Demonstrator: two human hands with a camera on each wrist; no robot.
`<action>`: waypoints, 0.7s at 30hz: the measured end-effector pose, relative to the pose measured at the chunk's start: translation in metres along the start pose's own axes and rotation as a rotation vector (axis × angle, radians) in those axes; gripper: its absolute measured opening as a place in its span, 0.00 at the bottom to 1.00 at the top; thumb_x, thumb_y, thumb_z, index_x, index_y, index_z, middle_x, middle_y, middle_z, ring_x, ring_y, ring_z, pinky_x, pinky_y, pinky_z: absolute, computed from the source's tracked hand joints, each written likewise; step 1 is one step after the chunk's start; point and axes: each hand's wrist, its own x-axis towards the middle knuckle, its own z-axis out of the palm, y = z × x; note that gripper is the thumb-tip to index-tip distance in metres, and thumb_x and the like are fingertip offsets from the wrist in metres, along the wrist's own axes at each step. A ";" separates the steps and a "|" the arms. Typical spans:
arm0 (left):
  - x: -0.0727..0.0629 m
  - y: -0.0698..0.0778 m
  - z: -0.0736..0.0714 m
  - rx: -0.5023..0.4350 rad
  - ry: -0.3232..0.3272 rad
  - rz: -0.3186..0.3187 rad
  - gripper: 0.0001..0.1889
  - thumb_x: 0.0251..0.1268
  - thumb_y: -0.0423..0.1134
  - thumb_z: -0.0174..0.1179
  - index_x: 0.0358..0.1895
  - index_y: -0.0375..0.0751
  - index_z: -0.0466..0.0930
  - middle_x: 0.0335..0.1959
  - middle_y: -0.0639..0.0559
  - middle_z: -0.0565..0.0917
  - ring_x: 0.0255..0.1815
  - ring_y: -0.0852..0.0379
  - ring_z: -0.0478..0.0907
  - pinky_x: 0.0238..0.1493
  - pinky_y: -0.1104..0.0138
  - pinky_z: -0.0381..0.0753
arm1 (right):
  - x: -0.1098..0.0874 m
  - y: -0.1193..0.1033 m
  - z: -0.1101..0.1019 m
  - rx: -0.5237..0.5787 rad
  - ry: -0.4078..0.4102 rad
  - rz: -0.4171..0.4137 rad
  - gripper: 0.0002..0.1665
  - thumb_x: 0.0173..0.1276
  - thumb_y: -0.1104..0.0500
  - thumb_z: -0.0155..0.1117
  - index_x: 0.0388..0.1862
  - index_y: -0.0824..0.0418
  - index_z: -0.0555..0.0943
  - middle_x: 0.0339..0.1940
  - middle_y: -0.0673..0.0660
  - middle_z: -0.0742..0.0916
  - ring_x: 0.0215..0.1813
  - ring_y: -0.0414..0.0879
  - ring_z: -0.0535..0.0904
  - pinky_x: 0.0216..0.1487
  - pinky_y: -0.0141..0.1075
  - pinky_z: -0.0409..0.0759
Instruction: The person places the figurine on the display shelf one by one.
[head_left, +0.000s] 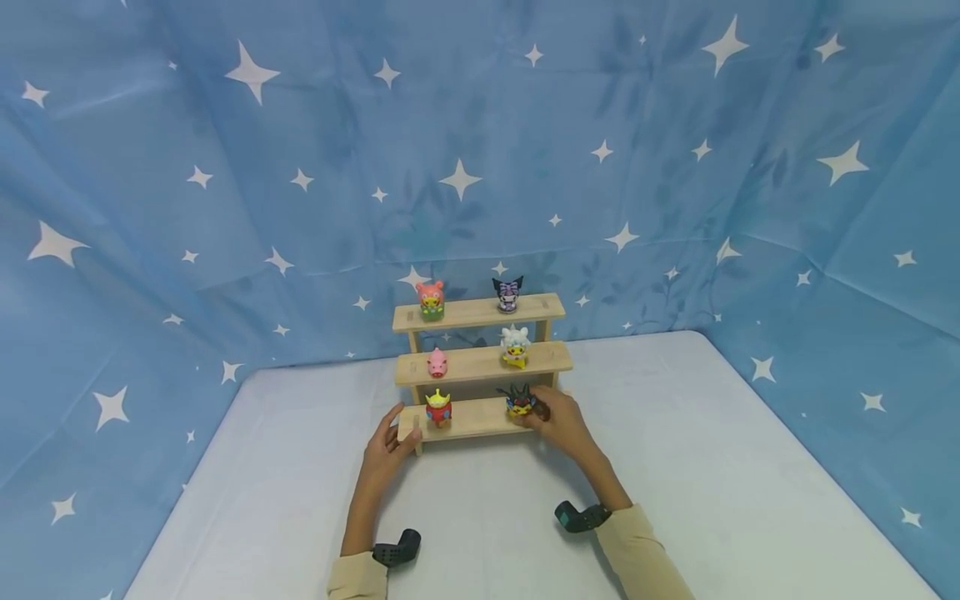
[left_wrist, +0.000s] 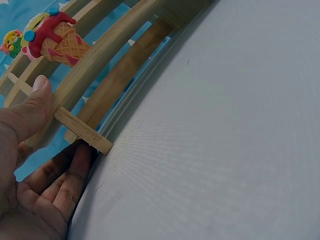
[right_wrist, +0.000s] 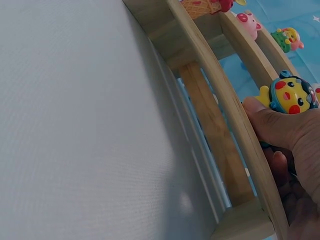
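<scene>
A three-tier wooden display stand stands on the white table. At the left end of its lowest tier, my left hand grips the board, thumb on top and fingers low by the leg in the left wrist view. My right hand holds a yellow-faced figurine with a dark spiky hood at that tier's right end; part of it is hidden behind the thumb in the right wrist view. A red figurine on a waffle-cone base stands near the left hand.
On the middle tier are a pink pig figurine and a white-hooded yellow figurine. The top tier bears a pink-hooded figurine and a black-and-purple one. Behind hangs a blue star-patterned cloth.
</scene>
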 end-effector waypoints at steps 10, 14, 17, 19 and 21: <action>0.000 -0.001 0.001 0.009 0.002 0.008 0.35 0.68 0.46 0.61 0.76 0.49 0.58 0.62 0.35 0.78 0.61 0.42 0.78 0.55 0.64 0.79 | 0.000 0.000 0.001 0.001 0.003 0.027 0.26 0.52 0.57 0.79 0.49 0.65 0.84 0.45 0.59 0.88 0.36 0.43 0.77 0.33 0.31 0.71; 0.000 -0.001 0.000 0.007 0.003 0.012 0.35 0.68 0.46 0.61 0.76 0.49 0.58 0.62 0.35 0.78 0.61 0.42 0.79 0.54 0.66 0.79 | 0.000 0.000 0.001 0.006 0.000 0.022 0.25 0.51 0.57 0.79 0.48 0.64 0.84 0.40 0.56 0.88 0.30 0.39 0.71 0.30 0.29 0.69; 0.000 0.000 0.001 0.007 0.003 0.017 0.35 0.69 0.46 0.61 0.76 0.48 0.58 0.61 0.34 0.78 0.61 0.42 0.79 0.54 0.66 0.79 | 0.000 0.000 0.001 0.001 -0.005 0.021 0.24 0.51 0.57 0.79 0.47 0.63 0.84 0.37 0.54 0.87 0.28 0.37 0.69 0.29 0.28 0.68; 0.000 0.000 0.001 0.007 0.003 0.019 0.35 0.69 0.46 0.61 0.76 0.48 0.58 0.61 0.34 0.78 0.61 0.42 0.79 0.55 0.65 0.80 | 0.000 0.000 0.001 0.002 -0.011 0.026 0.24 0.51 0.56 0.79 0.47 0.63 0.84 0.36 0.53 0.86 0.27 0.37 0.69 0.28 0.28 0.68; 0.000 0.000 0.001 0.004 0.001 0.020 0.35 0.69 0.46 0.61 0.76 0.47 0.57 0.62 0.34 0.78 0.61 0.42 0.79 0.55 0.64 0.80 | 0.000 0.000 0.000 0.005 -0.014 0.031 0.25 0.52 0.56 0.79 0.48 0.64 0.84 0.36 0.53 0.86 0.27 0.37 0.69 0.28 0.28 0.69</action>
